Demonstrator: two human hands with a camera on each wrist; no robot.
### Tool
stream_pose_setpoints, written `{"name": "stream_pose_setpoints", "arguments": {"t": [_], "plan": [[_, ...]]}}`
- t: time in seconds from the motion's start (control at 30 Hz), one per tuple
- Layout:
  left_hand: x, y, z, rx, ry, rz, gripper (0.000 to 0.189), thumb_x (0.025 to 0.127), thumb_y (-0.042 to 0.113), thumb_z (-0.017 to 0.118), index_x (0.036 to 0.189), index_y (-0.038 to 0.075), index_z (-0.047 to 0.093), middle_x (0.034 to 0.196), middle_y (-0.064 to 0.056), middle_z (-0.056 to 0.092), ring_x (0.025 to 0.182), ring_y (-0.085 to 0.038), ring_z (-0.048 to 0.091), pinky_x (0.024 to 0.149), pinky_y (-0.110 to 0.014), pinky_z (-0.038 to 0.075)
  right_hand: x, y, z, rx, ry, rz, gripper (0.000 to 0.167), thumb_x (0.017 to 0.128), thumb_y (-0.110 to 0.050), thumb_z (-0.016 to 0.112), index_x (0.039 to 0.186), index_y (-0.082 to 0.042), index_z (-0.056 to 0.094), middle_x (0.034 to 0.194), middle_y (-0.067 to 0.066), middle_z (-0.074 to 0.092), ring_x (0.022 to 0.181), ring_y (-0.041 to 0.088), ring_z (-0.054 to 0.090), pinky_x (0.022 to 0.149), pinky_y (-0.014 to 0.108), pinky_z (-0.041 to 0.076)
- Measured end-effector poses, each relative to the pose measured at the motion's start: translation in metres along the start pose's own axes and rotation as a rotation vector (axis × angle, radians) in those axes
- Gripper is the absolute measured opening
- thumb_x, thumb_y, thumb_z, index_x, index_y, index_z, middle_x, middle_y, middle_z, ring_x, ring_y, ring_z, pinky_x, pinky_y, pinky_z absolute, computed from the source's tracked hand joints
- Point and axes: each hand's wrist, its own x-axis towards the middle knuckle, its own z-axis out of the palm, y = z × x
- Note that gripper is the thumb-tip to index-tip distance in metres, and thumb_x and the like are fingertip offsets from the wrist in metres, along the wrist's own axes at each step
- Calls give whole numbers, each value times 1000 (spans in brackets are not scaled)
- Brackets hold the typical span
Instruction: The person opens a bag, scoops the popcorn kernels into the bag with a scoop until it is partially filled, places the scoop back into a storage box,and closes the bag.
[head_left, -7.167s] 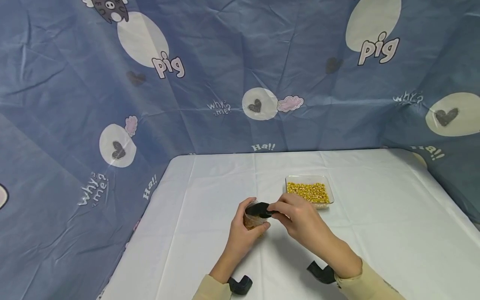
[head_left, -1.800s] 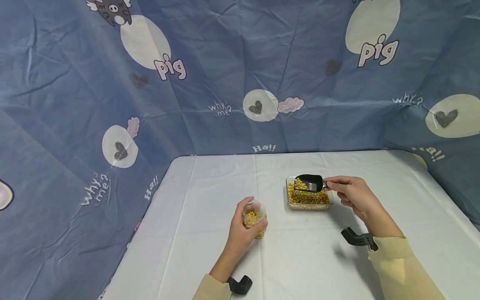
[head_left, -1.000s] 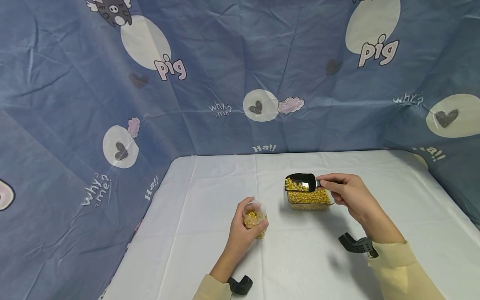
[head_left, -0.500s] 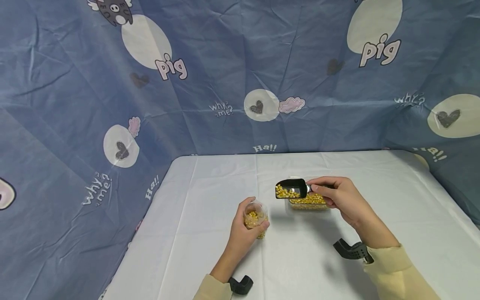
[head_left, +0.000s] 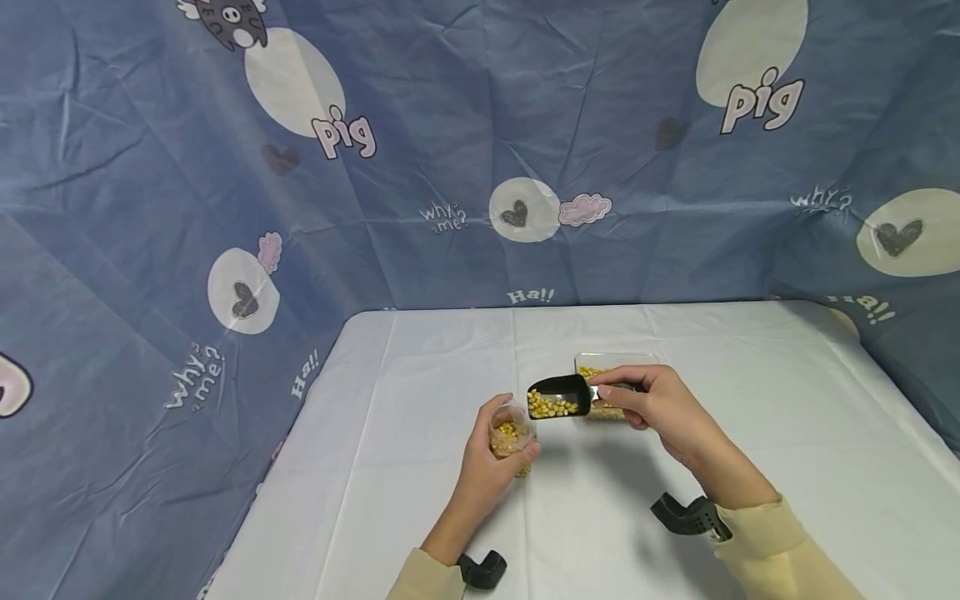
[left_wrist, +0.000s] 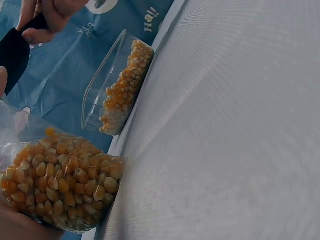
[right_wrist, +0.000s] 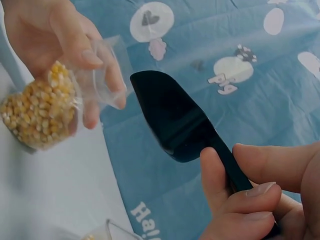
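My left hand (head_left: 482,468) grips a clear plastic bag (left_wrist: 67,182) around its upper part, keeping the mouth spread. Corn kernels fill the bag's lower part, and it stands on the white table. My right hand (head_left: 663,414) pinches the handle of a black scoop (right_wrist: 167,115) between thumb and fingers. In the head view, yellow corn kernels (head_left: 551,405) lie in the scoop, which hovers just right of the bag's mouth. The right wrist view shows only the scoop's underside. Behind the right hand stands a clear rectangular container (left_wrist: 120,85) of corn, partly hidden in the head view.
A white cloth (head_left: 420,375) covers the table. Behind it and at its sides hangs a blue printed curtain (head_left: 420,125). Dark straps (head_left: 690,514) sit at both wrists.
Over the last second or so, my right hand has carried the loaded scoop from above the container leftward and nearer to the bag. My left hand stays on the bag.
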Motion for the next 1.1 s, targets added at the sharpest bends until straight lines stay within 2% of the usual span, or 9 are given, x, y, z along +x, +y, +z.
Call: {"name": "stream_pose_setpoints", "arguments": {"t": [0.17,0.27,0.4,0.53,0.6,0.73,0.87,1.03,1.1], "plan": [[0,2,1,13,0,-12,74,88,15,80,149,21,39,134,-6,57,123,-25,54,102,-41,44,-1,0,10,-18,-16,-14,25,93,-14,72,115,0,74,112,11,65,59,11,40,53,25,32],[0,3,1,21,0,-12,75,87,15,81,149,21,40,133,-6,57,122,-24,55,101,-40,44,-1,1,15,-36,-11,-17,24,92,-15,74,113,-3,75,118,12,66,64,10,50,52,24,33],[-1,6,2,35,5,-9,75,86,15,82,149,21,41,132,-7,58,118,-23,56,99,-39,44,-4,3,25,-108,-1,-33,21,91,-18,76,111,-11,77,111,9,71,65,12,54,52,25,36],[-2,6,3,45,13,-20,76,85,15,83,148,24,42,130,-5,57,113,-20,57,96,-36,44,-7,3,35,-239,19,-124,16,90,-17,77,106,-18,79,106,1,73,81,14,63,65,28,51],[-1,3,3,47,15,-25,77,85,14,83,149,25,41,129,-5,57,111,-20,57,95,-36,45,-8,3,40,-298,39,-176,15,90,-15,78,104,-20,79,105,-2,74,93,17,67,73,31,54],[1,-12,4,73,21,-26,78,85,14,83,150,23,40,129,-5,56,112,-22,56,95,-40,44,-13,1,50,-418,79,-272,16,90,-14,78,103,-22,79,104,-6,73,91,15,68,70,31,54],[4,-30,5,103,30,-15,79,85,21,84,150,32,40,130,0,56,115,-20,55,98,-46,40,-17,1,59,-605,110,-442,18,89,-13,79,104,-22,78,101,-11,71,81,5,64,65,26,52],[5,-37,2,116,17,2,78,86,32,83,149,40,38,134,5,53,113,-18,55,93,-45,43,-19,1,66,-861,106,-832,26,82,-2,82,103,-16,76,92,-11,66,70,2,58,59,20,48],[5,-37,1,119,14,0,78,86,33,83,149,43,38,137,6,51,111,-18,56,91,-44,45,-20,1,68,-906,94,-933,30,79,2,82,103,-15,76,92,-10,65,72,3,60,60,19,50]]}}
